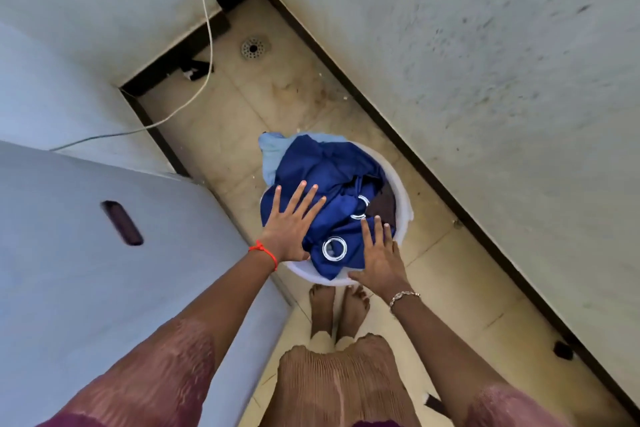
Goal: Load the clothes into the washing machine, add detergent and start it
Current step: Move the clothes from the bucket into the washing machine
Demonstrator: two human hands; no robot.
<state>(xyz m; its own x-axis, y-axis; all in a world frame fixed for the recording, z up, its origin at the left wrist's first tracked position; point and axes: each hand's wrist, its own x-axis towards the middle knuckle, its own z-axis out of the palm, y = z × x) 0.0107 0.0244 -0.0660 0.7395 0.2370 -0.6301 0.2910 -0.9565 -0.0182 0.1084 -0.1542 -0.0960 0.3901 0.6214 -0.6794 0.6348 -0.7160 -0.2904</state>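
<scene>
left fingers (298,198): splayed wide and straight over the dark blue cloth at centre frame, curled round nothing; pressing or just hovering, cannot tell.
right fingers (379,230): straight and apart too, over the lower right of the pile, thumb angled toward the near rim; holding nothing.
left hand (287,229): palm down at the tub's left edge, red thread (265,251) on the wrist; set there, by the look of it, to come at the load from one side.
right hand (381,260): palm down at the lower right edge, bracelet (403,296) on the wrist; mirrors the other, probably to bracket the heap for a two-handed gather.
clothes (325,170): heaped above the rim in the tub, centre of frame; dark blue with white ring prints on top, light blue piece (273,152) spilling over the upper left edge, brown piece (384,204) at the right. Not yet loaded.
tub (403,204): white, on the floor (221,128) just above the bare feet (337,305) and close beside the machine, handy for a short lift.
washing machine (86,253): probably the grey-blue body filling the left of frame, dark recess (122,222) in it; opening out of view.
surroundings: drain (254,48) at upper centre, white cable (207,28) trailing down from the top, wall (485,62) across the right.
stage: very start, judging by the full tub; no detergent in view.
next: close round an armful, mind the trailing piece.
</scene>
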